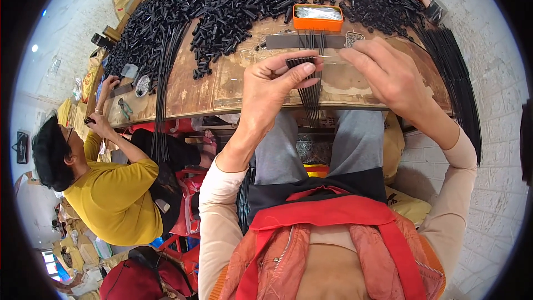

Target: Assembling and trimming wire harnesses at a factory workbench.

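Note:
My left hand is closed round the upper ends of a bundle of thin black rods, lined up side by side between thumb and fingers. The rods hang down past the table edge toward my lap. From their top ends a thin metal wire runs sideways to my right hand. My right thumb and index finger are pinched at the wire's far end. Just beyond the rods lies a flat dark bar. Behind it stands an orange box filled with thin silvery pieces.
Heaps of short black tubes cover the table's far side. More black rods hang over the edge at left and right. A small tray of metal bits sits near my right hand. A co-worker in yellow works at left, near pliers.

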`<state>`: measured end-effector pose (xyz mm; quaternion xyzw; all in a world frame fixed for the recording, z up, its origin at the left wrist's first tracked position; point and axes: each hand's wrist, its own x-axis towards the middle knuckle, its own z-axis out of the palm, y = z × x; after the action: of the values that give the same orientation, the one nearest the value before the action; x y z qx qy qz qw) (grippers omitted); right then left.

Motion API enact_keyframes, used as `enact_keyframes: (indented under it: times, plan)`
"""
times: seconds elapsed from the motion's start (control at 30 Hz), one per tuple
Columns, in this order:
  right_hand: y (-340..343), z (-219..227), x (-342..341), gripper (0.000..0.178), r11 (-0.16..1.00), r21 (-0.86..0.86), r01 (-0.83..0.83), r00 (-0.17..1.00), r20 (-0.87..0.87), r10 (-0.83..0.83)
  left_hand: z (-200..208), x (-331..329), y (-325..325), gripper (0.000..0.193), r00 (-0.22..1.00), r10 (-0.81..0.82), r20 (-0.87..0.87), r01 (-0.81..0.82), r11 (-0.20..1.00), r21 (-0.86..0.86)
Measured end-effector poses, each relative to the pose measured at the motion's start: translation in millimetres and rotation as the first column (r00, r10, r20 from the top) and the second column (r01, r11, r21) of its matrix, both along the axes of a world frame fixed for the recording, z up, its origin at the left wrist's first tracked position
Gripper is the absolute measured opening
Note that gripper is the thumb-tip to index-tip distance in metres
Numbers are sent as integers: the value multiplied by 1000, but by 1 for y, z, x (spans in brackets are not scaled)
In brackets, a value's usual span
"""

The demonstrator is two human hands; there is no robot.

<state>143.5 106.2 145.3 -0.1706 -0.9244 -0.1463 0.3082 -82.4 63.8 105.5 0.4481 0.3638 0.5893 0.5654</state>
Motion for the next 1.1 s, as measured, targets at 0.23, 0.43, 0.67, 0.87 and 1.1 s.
enact_keyframes:
  times: [0.23,0.43,0.67,0.87,1.1]
  plan:
    - [9,5,-13,38,975,-120,-185,979,-111,172,-13,-3,2,31,979,-132,-157,135,991,7]
    - [88,-32,12,23,862,-506,34,940,-278,-200,-126,-13,20,94,154,387,-909,369,831,416]
    - [156,-98,12,19,788,-600,139,979,-38,-202,-138,-10,38,76,259,383,-887,442,769,461]
    - [256,-128,-22,16,883,-368,291,953,32,-301,-117,-1,47,89,120,318,-940,501,798,334]
    - [272,-120,-34,14,773,-472,424,906,208,-369,-117,-7,50,85,51,245,-968,519,822,235]
